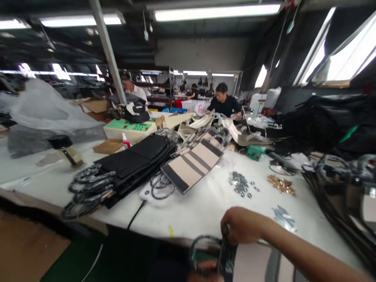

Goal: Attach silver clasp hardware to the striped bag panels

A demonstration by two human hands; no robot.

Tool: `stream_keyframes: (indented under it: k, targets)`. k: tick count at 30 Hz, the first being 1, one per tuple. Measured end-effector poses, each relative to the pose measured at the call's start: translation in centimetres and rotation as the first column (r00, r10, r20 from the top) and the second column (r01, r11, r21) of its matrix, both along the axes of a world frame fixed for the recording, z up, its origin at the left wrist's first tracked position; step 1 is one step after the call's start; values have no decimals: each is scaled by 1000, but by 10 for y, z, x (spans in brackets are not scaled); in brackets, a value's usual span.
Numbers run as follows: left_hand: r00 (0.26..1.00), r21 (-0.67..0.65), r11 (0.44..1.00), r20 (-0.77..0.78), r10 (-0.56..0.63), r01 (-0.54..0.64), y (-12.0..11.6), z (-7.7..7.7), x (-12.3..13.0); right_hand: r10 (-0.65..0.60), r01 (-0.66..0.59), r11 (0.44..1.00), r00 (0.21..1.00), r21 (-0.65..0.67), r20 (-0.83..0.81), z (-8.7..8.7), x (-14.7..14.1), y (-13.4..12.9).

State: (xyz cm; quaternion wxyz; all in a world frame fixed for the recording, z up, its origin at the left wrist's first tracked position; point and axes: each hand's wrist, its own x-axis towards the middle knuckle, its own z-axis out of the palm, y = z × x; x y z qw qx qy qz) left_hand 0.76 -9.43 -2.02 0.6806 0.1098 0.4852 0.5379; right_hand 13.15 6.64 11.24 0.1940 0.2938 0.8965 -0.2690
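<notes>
At the table's front edge, a beige bag panel [251, 260] with dark trim is held low in the frame. My right hand [241, 225] is closed over the panel's dark upper edge, its fingers curled downward. Below it, my left hand [205, 272] grips the same panel from the left side, partly cut off by the frame. A looped handle [193, 250] wrapped in clear film sticks out between the hands. Beyond the right hand lie thin translucent pieces [284, 218], a heap of small silver metal parts [239, 183] and a heap of gold-coloured parts [281, 184].
Stacked black bag panels [138, 154] and beige striped panels [194, 164] lie across the white table [188, 213]. Dark straps and handles [326, 203] crowd the right side. A small green box [255, 152] stands further back. A co-worker [225, 102] sits across the table.
</notes>
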Motion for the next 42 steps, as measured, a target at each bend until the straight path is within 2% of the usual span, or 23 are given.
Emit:
stream_keyframes:
  k: [2,3,6,9,14,16,17,18,19,20,22,23,24,25,26,27,29,32,34,37,40,42]
  targets:
    - [1000,13,1000,9,-8,8,-14,-25,17,33,-33,999,999,-42,-13,-11,-3,14]
    - [1000,29,1000,19,-7,7,-19,-34,24,41,-45,993,999,-107,-35,-19,-3,22]
    - [999,58,998,50,8,-11,-24,-49,39,23,-43,961,997,-274,-76,-41,0,45]
    - [999,28,1000,53,7,-9,-19,-47,45,-13,-18,941,996,-338,-91,-50,4,58]
    - [996,-16,996,7,93,-92,-11,-25,53,-13,-27,940,993,-339,-116,-56,6,67]
    - [991,-56,989,1,136,-135,-8,-17,56,-64,12,965,979,-263,-191,-59,11,64]
    - [988,-83,985,6,152,-151,-7,-14,57,-121,67,978,952,-195,-281,-58,16,59]
    - [986,-109,981,16,164,-161,-5,-11,58,-193,155,980,893,-125,-406,-57,21,52]
    - [984,-132,977,28,174,-169,-4,-9,59,-267,267,960,792,-81,-549,-53,28,43]
    - [982,-146,974,39,183,-176,-2,-7,59,-335,383,919,648,-87,-684,-48,34,33]
    - [979,-147,971,55,197,-188,0,-3,60,-456,514,813,270,-273,-848,-37,47,9]
    - [978,-140,971,59,202,-193,2,-2,61,-514,495,761,68,-419,-855,-34,51,-3]
    - [977,-134,971,61,206,-196,3,-1,61,-577,419,712,-109,-563,-810,-32,54,-15]
    - [977,-131,972,63,206,-196,3,0,61,-639,313,660,-243,-682,-730,-33,55,-25]
    - [976,-134,971,63,207,-197,4,0,62,-695,209,606,-331,-767,-639,-38,54,-34]
    - [976,-141,970,60,210,-200,4,0,62,-739,132,552,-380,-824,-556,-45,52,-42]
    - [974,-150,966,50,219,-209,5,0,62,-780,88,461,-434,-883,-451,-63,46,-53]
    - [974,-156,964,27,224,-218,5,-1,62,-771,127,397,-491,-909,-405,-87,37,-60]
    - [974,-153,963,15,224,-219,5,-1,62,-754,146,411,-500,-900,-426,-94,35,-61]
    - [974,-144,964,8,228,-225,5,-3,62,-737,134,469,-485,-873,-471,-94,33,-63]
    - [972,-138,964,15,233,-229,5,-5,62,-733,124,512,-453,-850,-508,-92,30,-66]
    - [974,-132,966,22,226,-221,6,-4,62,-705,159,567,-413,-808,-576,-94,26,-71]
